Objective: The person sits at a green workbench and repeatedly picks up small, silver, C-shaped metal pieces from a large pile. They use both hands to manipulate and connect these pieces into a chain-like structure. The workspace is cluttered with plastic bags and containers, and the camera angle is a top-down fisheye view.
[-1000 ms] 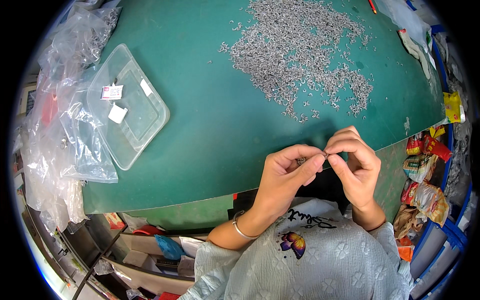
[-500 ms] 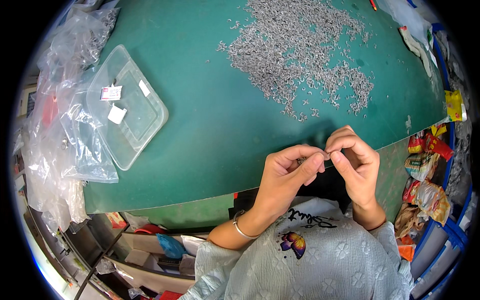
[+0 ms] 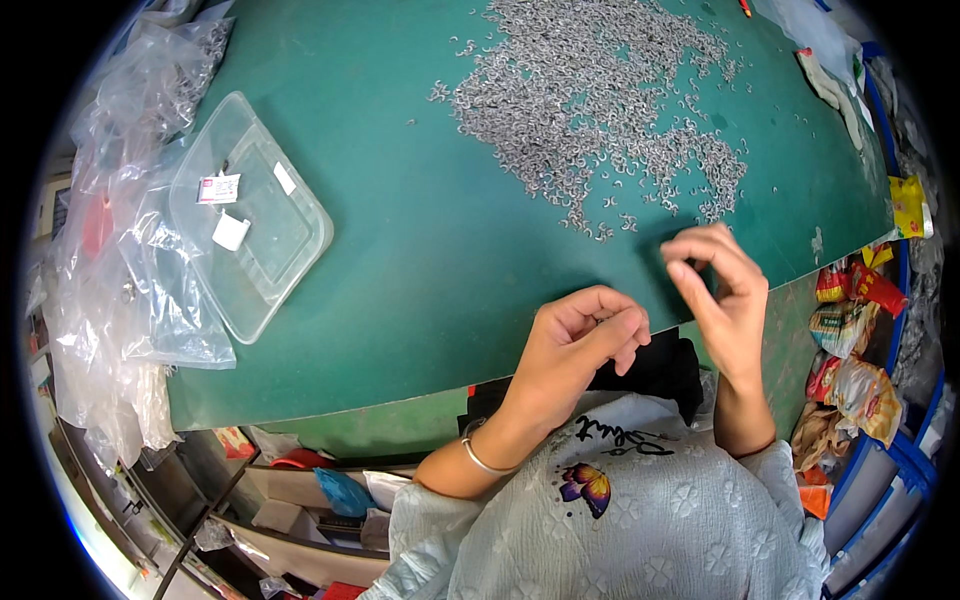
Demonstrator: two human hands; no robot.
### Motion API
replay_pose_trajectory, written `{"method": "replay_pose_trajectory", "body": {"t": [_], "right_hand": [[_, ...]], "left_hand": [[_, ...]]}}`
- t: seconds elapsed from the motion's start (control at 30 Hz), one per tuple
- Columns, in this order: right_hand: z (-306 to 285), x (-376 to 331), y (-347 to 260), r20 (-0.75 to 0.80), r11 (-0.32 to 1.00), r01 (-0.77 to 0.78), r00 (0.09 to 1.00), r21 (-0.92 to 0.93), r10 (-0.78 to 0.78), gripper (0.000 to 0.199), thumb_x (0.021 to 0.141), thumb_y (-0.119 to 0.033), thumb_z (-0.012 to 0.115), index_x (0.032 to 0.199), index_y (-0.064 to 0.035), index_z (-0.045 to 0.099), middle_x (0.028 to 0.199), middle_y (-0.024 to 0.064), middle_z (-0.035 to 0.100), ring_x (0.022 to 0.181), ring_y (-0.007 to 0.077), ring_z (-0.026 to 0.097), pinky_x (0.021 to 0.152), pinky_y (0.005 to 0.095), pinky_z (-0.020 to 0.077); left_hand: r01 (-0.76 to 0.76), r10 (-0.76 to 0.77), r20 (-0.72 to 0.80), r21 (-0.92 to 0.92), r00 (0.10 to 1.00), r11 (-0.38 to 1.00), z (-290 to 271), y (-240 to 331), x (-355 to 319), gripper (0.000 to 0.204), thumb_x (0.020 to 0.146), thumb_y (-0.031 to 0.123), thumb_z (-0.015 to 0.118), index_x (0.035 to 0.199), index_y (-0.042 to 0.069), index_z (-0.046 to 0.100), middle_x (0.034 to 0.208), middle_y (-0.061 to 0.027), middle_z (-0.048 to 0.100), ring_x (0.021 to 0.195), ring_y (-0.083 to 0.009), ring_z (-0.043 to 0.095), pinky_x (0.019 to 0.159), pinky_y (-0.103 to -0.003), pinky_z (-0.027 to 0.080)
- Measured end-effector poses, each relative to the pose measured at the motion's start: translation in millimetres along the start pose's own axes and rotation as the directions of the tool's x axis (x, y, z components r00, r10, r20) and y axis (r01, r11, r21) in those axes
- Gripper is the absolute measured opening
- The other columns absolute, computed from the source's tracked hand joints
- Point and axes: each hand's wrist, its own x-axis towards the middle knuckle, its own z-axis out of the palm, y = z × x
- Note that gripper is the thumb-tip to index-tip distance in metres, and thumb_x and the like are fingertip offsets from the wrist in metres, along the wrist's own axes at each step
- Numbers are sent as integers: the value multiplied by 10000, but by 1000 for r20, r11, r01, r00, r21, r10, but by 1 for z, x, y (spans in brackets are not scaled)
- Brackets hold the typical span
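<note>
Hands, formerly pinched together at lower centre, now parted: right hand [image 3: 722,290] lifted toward the heap of small metal rings [image 3: 600,95] upper centre, fingers loosely apart; left hand [image 3: 580,335] curled shut, contents hidden.

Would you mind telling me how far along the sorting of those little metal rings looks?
Little looks done: the clear tray holds only a few paper slips. In hand: the left hand is curled at the table edge, the right hand lifted toward the pile; any ring held is too small to see. Left: the big ring pile.
</note>
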Motion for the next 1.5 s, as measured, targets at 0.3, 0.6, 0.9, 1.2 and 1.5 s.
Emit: {"method": "replay_pose_trajectory", "body": {"t": [0.3,0.6,0.9,1.2,1.5], "right_hand": [[20,18,19,32,850,292,950,-437,-310,208,651,-37,687,845,-37,609,834,53,547,774,235,491,688,322,383],[13,11,26,-31,882,295,944,-367,-329,180,656,-21,675,822,-37,609,834,46,555,774,229,498,683,322,378],[18,17,23,9,856,319,938,-407,-346,156,641,-47,690,773,-57,606,818,30,557,751,216,488,657,322,344],[12,1,9,-10,972,232,973,31,-232,122,644,16,672,760,3,636,778,86,604,730,209,517,662,296,409],[8,-3,2,-2,961,274,962,47,-274,120,651,20,669,768,8,647,772,88,604,724,211,513,640,301,409]], "left_hand": [[-90,92,79,-27,993,996,-8,-3,6,100,746,32,396,781,-12,479,762,-162,539,550,-129,426,502,-237,390],[-114,149,-147,223,978,968,4,-1,5,172,922,109,407,955,-3,532,628,-4,475,520,-19,330,447,-174,254],[-169,281,-141,525,949,834,6,-3,5,148,860,14,521,996,-12,573,613,74,410,516,18,289,442,-166,198],[-216,356,-137,582,924,784,9,-5,10,182,797,-38,592,979,-26,594,607,81,353,535,9,278,458,-168,206],[-290,400,-98,537,911,792,10,-5,7,127,788,-55,598,911,-30,610,602,82,360,530,8,277,459,-166,208]]}}
